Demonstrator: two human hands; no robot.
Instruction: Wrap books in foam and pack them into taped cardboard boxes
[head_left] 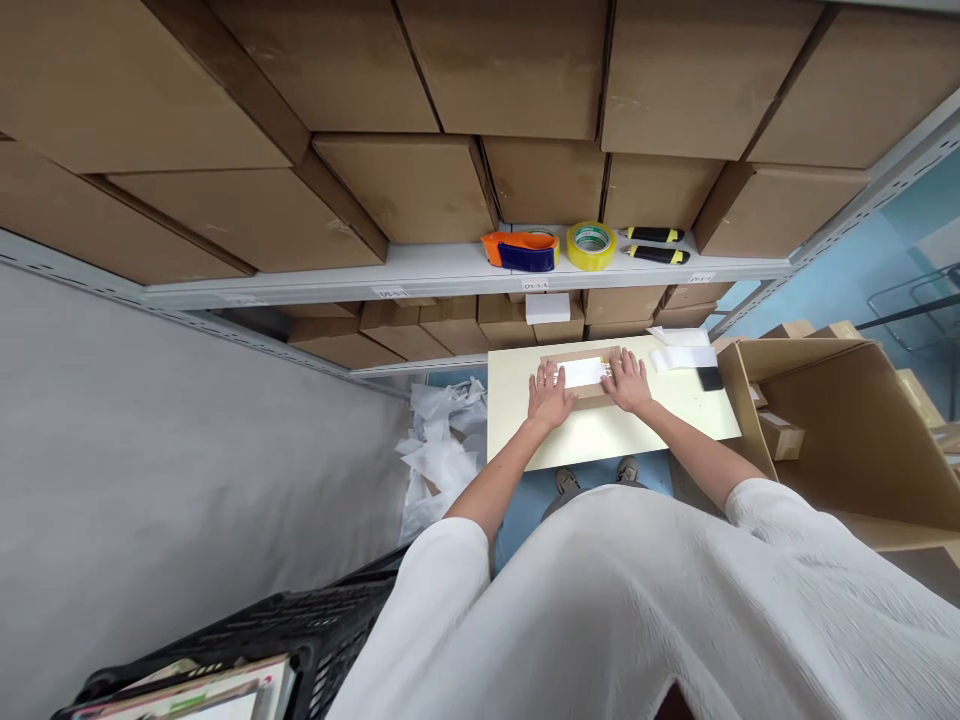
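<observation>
Here, in the centre of the frame, your left hand lay flat with its fingers spread, pressed on the left end of a brown cardboard box. Your right hand matched it at the other end, fingers loosely spread, palm down, neither one closed around anything. Between them, a white label showed on the box's top! That box sat on the pale tabletop, just right of the frame's middle.

Beyond your right hand, near the tabletop's right end, lay a white strip and a small black item. Right of that, a big open carton had smaller boxes in it. Above your hands, the shelf carried an orange-and-blue tape dispenser, a yellow tape roll and two black-and-yellow cutters, with rows of cartons behind. Down left of the tabletop, white scraps lay heaped, and a black crate filled the lower left.
</observation>
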